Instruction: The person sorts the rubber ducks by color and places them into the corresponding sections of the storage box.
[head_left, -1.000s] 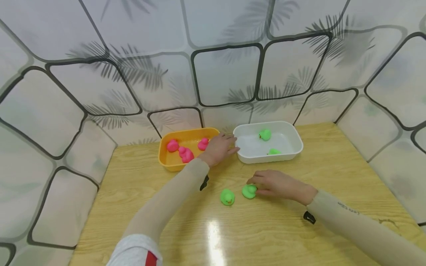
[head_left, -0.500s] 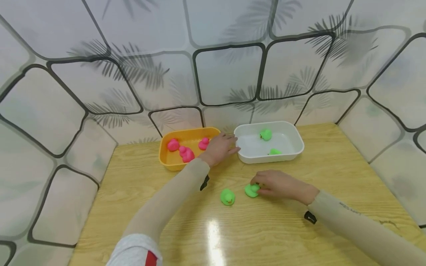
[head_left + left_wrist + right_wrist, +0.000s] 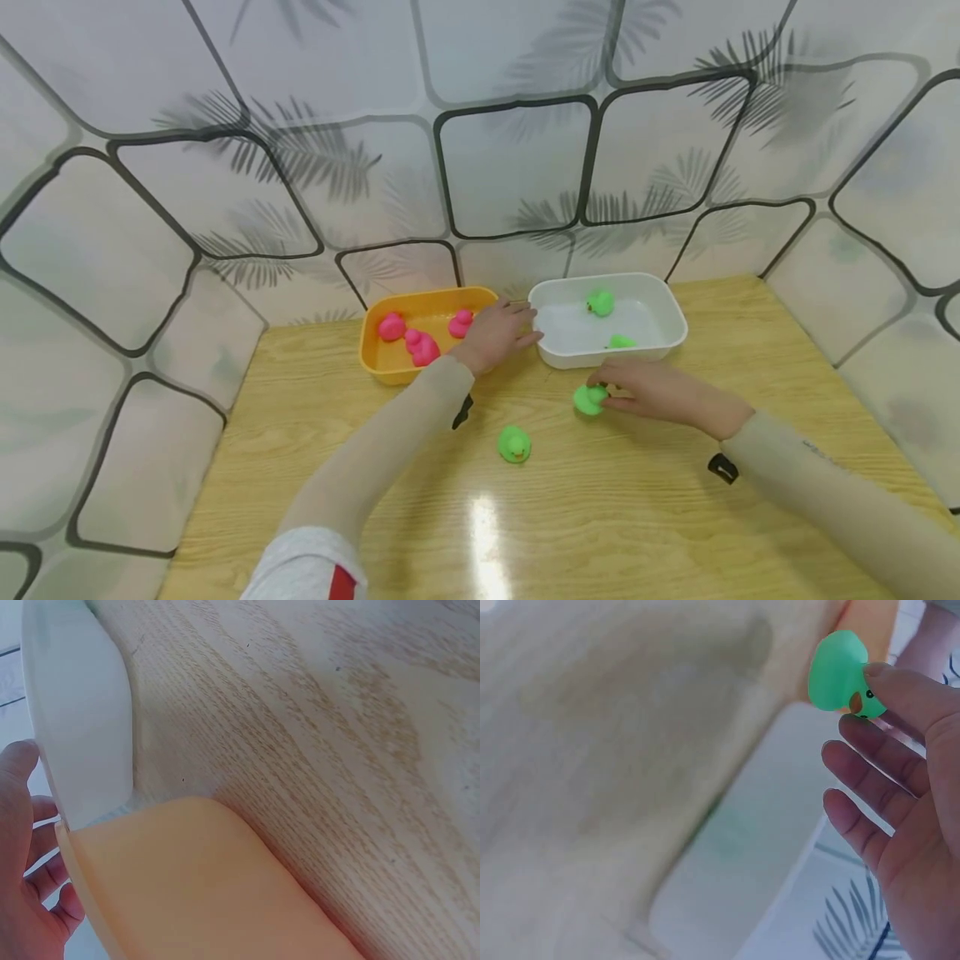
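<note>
The right hand [image 3: 660, 396] pinches a green duck [image 3: 589, 399] between thumb and fingertips, just in front of the near wall of the white tray [image 3: 671, 310]; whether the duck sits on the table [image 3: 675, 517] or is lifted just off it cannot be told from the head view. In the right wrist view the duck [image 3: 840, 671] sits at the fingertips with the other fingers [image 3: 870, 817] loosely spread below it. The left hand [image 3: 495, 333] rests on the gap between the orange tray [image 3: 375, 367] and the white tray, fingers laid fairly straight over the rims, clamped on nothing; the left wrist view shows only the curved finger ends [image 3: 30, 847] beside both tray walls. Two more green ducks [image 3: 601, 302] lie in the white tray, three pink ducks [image 3: 420, 348] in the orange one, and a loose green duck [image 3: 513, 443] stands on the table well left of the held one. The duck looks like a small, hollow rubber toy: very light, soft enough to squash, with a smooth skin that could slip. A gentle pinch across the round body seems the surest hold, rather than the head or beak.
</note>
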Demonstrator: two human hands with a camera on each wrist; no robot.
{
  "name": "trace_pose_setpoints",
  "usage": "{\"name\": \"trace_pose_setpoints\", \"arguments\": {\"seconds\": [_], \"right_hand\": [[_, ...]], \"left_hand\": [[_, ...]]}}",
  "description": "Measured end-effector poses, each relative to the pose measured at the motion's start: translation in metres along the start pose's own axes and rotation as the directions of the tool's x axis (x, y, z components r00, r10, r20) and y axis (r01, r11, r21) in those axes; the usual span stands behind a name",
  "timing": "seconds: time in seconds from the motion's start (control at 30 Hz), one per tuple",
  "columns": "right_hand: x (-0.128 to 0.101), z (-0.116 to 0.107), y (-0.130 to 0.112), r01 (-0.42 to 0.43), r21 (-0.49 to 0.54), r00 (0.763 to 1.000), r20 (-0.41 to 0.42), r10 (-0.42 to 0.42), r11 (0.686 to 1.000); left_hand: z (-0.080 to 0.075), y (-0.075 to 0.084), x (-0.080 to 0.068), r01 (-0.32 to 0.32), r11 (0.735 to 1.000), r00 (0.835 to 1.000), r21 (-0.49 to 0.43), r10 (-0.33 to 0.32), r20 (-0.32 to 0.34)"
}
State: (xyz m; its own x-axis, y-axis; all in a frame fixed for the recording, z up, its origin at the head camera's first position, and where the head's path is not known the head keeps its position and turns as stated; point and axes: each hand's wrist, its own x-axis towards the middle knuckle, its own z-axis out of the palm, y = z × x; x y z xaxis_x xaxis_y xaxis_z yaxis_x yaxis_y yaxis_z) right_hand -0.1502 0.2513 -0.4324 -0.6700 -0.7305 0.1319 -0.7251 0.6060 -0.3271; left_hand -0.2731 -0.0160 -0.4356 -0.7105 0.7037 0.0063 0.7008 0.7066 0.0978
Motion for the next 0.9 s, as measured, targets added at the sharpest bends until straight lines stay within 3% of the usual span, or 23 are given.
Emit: {"name": "trace_pose_setpoints", "arguments": {"seconds": [0.17,0.4,0.63,0.9], "right_hand": [[0.003,-0.02,0.006,0.037,-0.094,0.996,-0.075,-0.044,0.995],[0.009,-0.043,0.019,0.004,-0.138,0.993,-0.112,-0.02,0.99],[0.013,-0.059,0.032,-0.034,-0.144,0.994,-0.105,0.019,0.989],[0.017,-0.071,0.042,-0.13,-0.105,0.991,-0.045,0.126,0.986]], "left_hand": [[0.0,0.0,0.0,0.003,1.0,1.0,0.001,-0.003,0.003],[0.0,-0.001,0.0,-0.001,1.0,1.0,0.002,0.001,0.0],[0.0,0.0,0.0,-0.003,1.0,1.0,0.003,0.003,-0.006],[0.0,0.001,-0.001,-0.005,1.0,1.0,-0.011,0.004,-0.017]]}}
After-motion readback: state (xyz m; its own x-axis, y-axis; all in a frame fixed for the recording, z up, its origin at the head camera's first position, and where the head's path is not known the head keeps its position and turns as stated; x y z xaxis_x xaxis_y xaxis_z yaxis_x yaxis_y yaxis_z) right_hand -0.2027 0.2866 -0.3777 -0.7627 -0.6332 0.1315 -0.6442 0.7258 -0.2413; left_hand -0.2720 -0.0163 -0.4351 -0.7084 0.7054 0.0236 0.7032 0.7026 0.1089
